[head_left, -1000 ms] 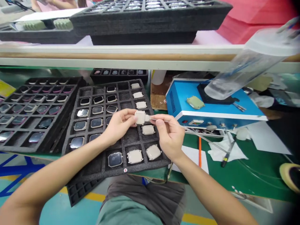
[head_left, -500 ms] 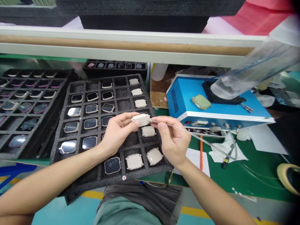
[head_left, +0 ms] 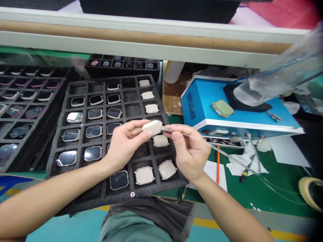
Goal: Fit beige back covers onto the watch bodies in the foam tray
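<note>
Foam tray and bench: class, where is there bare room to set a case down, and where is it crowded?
Free: the foam tray's column of empty cells between glass-faced watches and beige cases, above the left hand. Green mat between white paper and tape roll is mostly bare. Crowded: wipes and cables below the blue box.

The beige case [head_left: 151,127] in the left hand [head_left: 124,143] turns at centre frame from broad back to thin edge. The right hand [head_left: 188,153], gripping the thin probe [head_left: 167,130], drifts slightly right. The view tips down: the shelf rail [head_left: 151,37] climbs, and the upper trays leave the top edge.
</note>
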Available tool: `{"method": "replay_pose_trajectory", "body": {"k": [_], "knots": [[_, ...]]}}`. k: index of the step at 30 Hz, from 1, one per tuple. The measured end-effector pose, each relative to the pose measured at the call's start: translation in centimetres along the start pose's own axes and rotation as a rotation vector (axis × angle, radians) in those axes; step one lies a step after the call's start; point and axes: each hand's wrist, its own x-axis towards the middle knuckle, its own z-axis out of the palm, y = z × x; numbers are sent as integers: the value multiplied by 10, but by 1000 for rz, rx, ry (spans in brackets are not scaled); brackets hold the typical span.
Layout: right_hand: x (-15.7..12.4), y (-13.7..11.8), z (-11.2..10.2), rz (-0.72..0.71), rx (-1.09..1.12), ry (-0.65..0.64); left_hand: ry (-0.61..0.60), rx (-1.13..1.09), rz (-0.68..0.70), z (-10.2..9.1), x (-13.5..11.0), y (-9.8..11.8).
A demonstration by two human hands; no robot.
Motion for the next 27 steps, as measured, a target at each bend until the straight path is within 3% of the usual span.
{"method": "replay_pose_trajectory", "body": {"k": [27], "knots": [[1,-2,1,6,13,-15,5,25,9,2,1,4]]}}
